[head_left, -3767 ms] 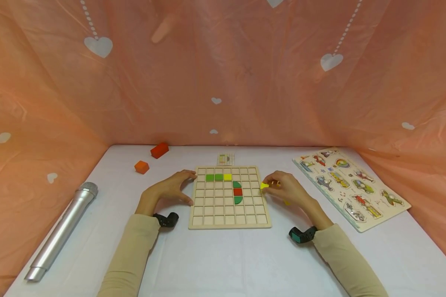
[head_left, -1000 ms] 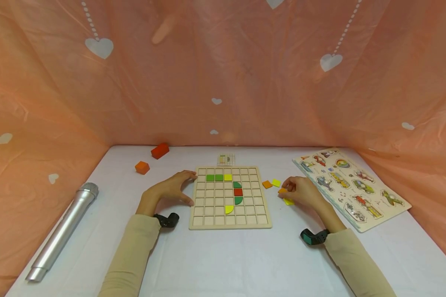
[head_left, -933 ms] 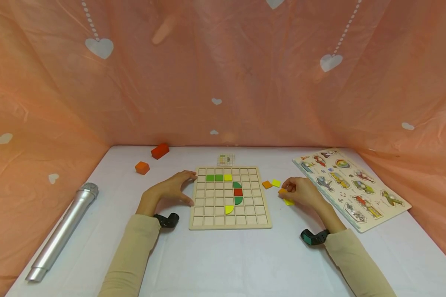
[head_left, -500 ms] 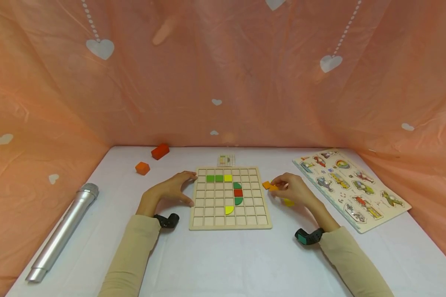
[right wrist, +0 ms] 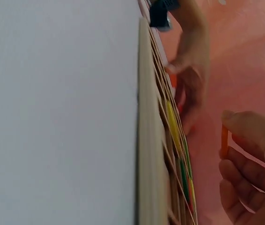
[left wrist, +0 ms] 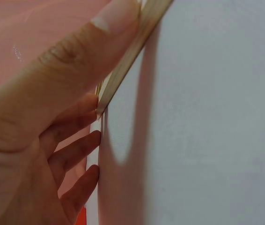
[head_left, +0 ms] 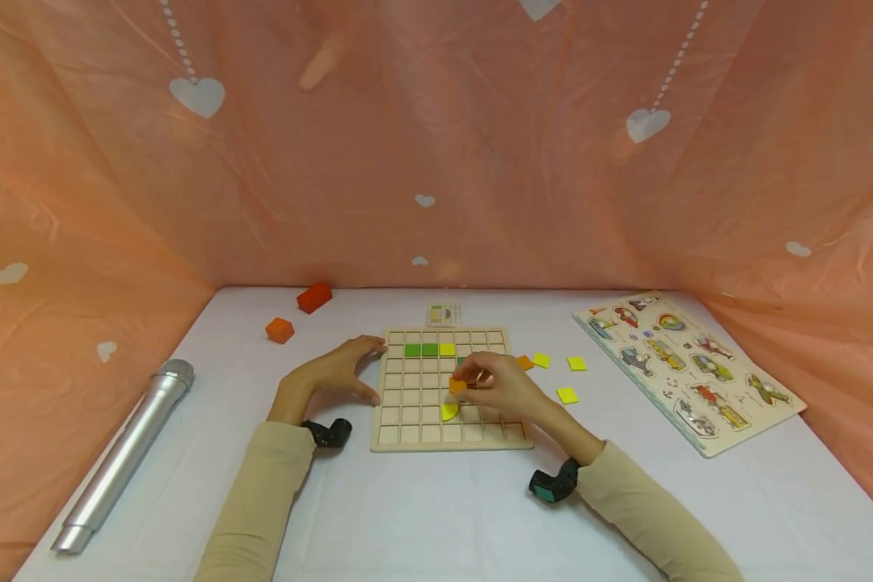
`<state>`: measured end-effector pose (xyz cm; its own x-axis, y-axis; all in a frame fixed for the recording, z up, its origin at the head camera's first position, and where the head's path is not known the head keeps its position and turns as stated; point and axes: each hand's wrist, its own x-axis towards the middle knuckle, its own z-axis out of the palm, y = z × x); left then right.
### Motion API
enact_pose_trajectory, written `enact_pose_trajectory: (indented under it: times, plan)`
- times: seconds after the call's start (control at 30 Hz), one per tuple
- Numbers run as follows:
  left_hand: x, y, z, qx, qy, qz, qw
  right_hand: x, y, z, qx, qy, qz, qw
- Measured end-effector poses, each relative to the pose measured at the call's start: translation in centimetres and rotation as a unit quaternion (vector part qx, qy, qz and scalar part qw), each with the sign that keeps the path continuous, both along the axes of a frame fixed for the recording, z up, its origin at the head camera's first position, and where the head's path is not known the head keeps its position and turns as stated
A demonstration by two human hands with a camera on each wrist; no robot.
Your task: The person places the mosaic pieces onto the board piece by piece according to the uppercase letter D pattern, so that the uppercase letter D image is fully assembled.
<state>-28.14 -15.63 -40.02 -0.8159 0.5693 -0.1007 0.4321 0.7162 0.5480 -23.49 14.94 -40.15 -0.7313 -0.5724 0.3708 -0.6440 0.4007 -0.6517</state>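
Note:
A wooden grid board [head_left: 400,433] lies in front of me on the white table. My left hand [head_left: 331,370] stays at its left edge, with thumb [left wrist: 118,18] and fingertips touching the rim and the fingers spread. Over the board, my right hand [head_left: 505,388] pinches a small orange tile [head_left: 457,385] between thumb and fingers. In the right wrist view that tile [right wrist: 224,140] is seen edge-on, apart from the board. Two green squares [head_left: 412,350] and a yellow square [head_left: 447,349] sit in one row. A yellow quarter-circle [head_left: 449,412] lies lower; the right hand hides other pieces.
Right of the board lie another orange tile [head_left: 525,362] and yellow tiles [head_left: 567,396]. A picture puzzle board [head_left: 691,364] is farther right. A small pattern card [head_left: 444,314] sits behind the grid. Leftward are a silver microphone [head_left: 127,453], an orange cube [head_left: 280,330] and a red block [head_left: 314,297].
The yellow quarter-circle has come onto the board from the right hand. That hand then picked an orange tile from the table and carried it left over the grid. The left hand stays still.

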Motion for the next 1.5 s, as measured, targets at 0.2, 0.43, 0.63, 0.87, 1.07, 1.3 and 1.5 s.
enact_pose_trajectory:
  times: [0.2,0.43,0.63,0.87,1.07,1.3,1.5]
  plan:
    - [0.2,0.1,0.1,-0.008,-0.007,0.009,0.9999,0.5,-2.3,-1.0,0.016,0.005,0.034,0.9993]
    - [0.3,0.2,0.3,-0.011,-0.014,0.020,0.9996,0.6,-3.1,-1.8,0.051,0.049,0.035,0.9969]
    - [0.4,0.3,0.4,-0.007,-0.024,0.028,0.9993,0.5,-3.2,-2.2,0.050,0.058,0.034,0.9965]
    - [0.2,0.3,0.3,-0.008,-0.018,0.024,0.9995,0.5,-3.2,-1.8,0.063,0.070,0.048,0.9944]
    - [0.2,0.2,0.4,-0.007,-0.016,0.022,0.9996,0.7,-3.3,-1.5,0.090,0.073,0.058,0.9916]
    - [0.4,0.3,0.5,-0.009,-0.017,0.022,0.9996,0.1,-2.5,-1.4,0.066,0.039,0.049,0.9958]
    - [0.3,0.3,0.4,-0.010,-0.011,0.018,0.9997,-0.2,-0.3,1.3,-0.017,0.025,0.018,0.9994]
